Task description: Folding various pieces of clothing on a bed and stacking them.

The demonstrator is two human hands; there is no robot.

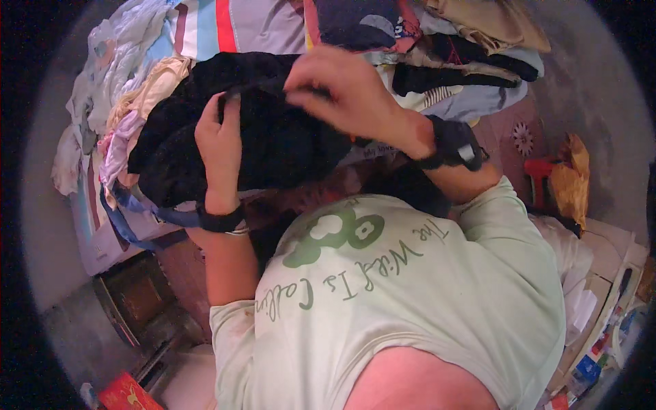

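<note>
A black cloth or garment point(287, 133) lies bunched in front of me, over the other clothes. My left hand point(220, 138) pinches its upper part between thumb and fingers. To the right, my right hand point(343, 95) is raised over the cloth's far right side. Its fingers are curled, with the thumb close to the index finger. Motion blur hides whether anything is held between those fingertips. A dark wristband point(221, 220) circles my left wrist, and a black strapped device point(453, 143) sits on my right wrist.
Striped bedding point(205, 31) and folded clothes point(461, 66) lie beyond the cloth. Pale crumpled fabric point(120, 66) is heaped at left, with a blue strap point(123, 225) hanging nearby. A red object point(538, 177) stands beside crumpled brown paper point(571, 179) at right.
</note>
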